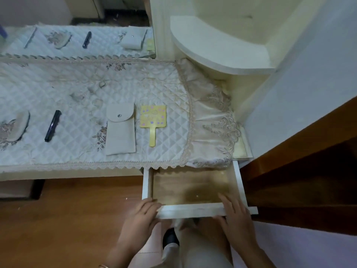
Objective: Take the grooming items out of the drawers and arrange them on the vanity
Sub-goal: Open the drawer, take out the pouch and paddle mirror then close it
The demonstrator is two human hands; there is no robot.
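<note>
The person stands over the open drawer [193, 188], which is pulled out from under the right end of the bench [67, 174], and both forearms reach down and forward to its front panel. The left hand [140, 219] sits at the panel's left corner, palm down and wrist turned slightly inward, its fingers [152, 205] curled over the top edge and pressing on the wood. The right hand [236, 215] lies at the right end of the panel, its fingers [227, 200] stretched out flat and reaching over the rim into the drawer, resting on the edge rather than clenched around anything. Neither hand carries an item. The wooden bottom of the drawer shows bare. Up on the bench, a quilted cloth [77, 89] with lace trim covers the top, and the grooming items lie on it in a row: a yellow hand mirror [153, 120] with purple dots, handle pointing toward the person, nearest the drawer; just beside it to the left a beige pouch [120, 130] with a snap flap; then, well apart, a dark slim tube [52, 126] lying at a slant. A mirror [77, 41] behind the bench reflects the cloth and these items. A curved shelf [218, 49] stands above the bench's right end.
</note>
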